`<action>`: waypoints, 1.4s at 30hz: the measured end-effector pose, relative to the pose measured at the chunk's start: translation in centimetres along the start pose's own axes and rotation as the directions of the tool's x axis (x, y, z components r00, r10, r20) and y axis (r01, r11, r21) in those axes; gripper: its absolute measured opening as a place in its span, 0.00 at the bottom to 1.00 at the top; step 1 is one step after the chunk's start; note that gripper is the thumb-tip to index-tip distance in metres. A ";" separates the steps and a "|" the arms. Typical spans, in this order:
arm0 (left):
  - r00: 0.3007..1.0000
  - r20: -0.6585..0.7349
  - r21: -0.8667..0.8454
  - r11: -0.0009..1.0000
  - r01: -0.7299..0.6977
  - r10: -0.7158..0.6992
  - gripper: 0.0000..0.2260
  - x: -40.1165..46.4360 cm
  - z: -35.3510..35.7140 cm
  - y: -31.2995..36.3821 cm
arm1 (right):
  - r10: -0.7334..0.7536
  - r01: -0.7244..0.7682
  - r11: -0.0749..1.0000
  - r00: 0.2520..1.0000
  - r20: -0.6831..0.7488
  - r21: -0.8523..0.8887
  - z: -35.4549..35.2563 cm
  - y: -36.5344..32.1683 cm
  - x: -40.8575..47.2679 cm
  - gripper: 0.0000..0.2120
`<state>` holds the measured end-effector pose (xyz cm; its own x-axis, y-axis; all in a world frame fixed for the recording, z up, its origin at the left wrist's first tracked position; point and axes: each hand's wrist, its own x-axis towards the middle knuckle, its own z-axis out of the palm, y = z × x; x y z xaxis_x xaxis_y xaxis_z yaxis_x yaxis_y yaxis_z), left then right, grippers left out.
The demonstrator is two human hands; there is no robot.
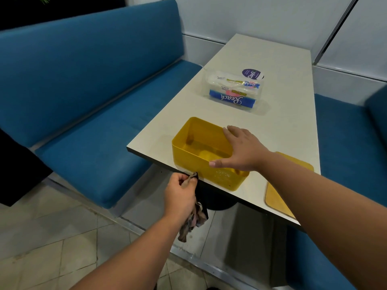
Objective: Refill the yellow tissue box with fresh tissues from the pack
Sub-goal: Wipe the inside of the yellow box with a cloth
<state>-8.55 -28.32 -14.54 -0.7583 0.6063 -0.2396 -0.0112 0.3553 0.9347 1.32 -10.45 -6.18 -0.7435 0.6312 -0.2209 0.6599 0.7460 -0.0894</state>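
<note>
Yellow tissue box (209,155) sits open-topped and empty at the near edge of the desk (282,126), overhanging it slightly; its lid (280,191) lies flat just right of the box. Tissue pack (232,91) lies well beyond the box, toward the wall end of the desk. Right hand (243,151) rests spread on the box's right rim, grip wide, fingers straight. Left hand (181,195), below the box's near-left corner, pinches a patterned cloth (194,220). Judgement: box is light, rigid plastic, likely to slide on the smooth top, so steady it by the rim. Pack is soft and compressible in slick film; best taken across its short sides. Whether the pack is already opened cannot be told; a dark round label behind it is partly hidden.
</note>
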 end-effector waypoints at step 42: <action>0.985 -0.121 -0.244 0.965 0.094 -0.126 0.03 -2.3 7.4 -0.6 | -0.007 0.008 1.000 0.992 -0.129 0.005 2.5 0.9 0.6 0.53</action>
<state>-1.98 -24.62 -16.48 -0.8239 0.4661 -0.3224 -0.2412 0.2264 0.9437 1.74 -9.95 -8.86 -0.7558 0.6481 -0.0931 0.6547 0.7498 -0.0956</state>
